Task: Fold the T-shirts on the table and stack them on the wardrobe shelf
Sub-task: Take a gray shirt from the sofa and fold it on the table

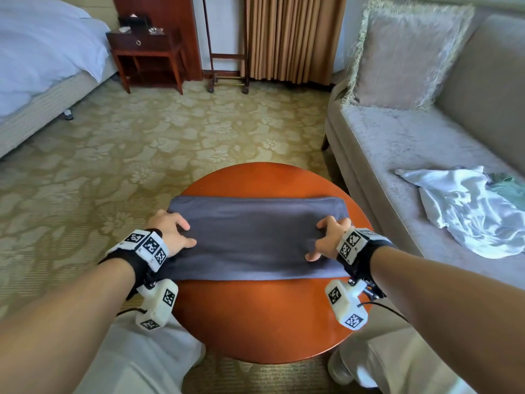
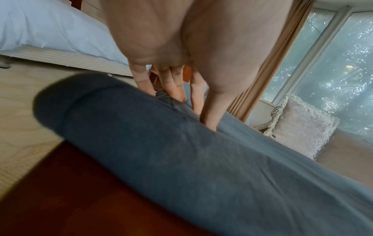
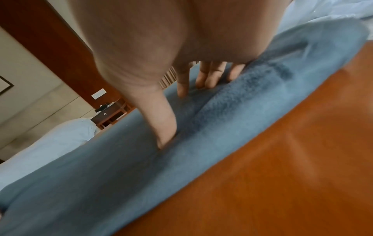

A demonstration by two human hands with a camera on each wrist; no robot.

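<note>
A grey T-shirt (image 1: 255,240), folded into a long flat rectangle, lies across the round red-brown wooden table (image 1: 255,317). My left hand (image 1: 186,234) rests on its left end, fingers and thumb straight and pressing down on the cloth. My right hand (image 1: 321,240) presses on the right end with spread fingertips. In the left wrist view the left hand (image 2: 181,103) touches the T-shirt (image 2: 201,167) with its fingertips above the table (image 2: 60,199). In the right wrist view the right hand (image 3: 181,111) has its thumb and fingers pushed into the T-shirt (image 3: 121,167) on the table (image 3: 292,159).
A beige sofa (image 1: 397,155) at the right carries a crumpled white garment (image 1: 477,211), a green one (image 1: 508,189) and a fringed cushion (image 1: 406,58). A bed (image 1: 42,58) stands at the left, with a dark nightstand (image 1: 147,52), a wheeled rack (image 1: 227,72) and curtains (image 1: 292,38) beyond the patterned carpet.
</note>
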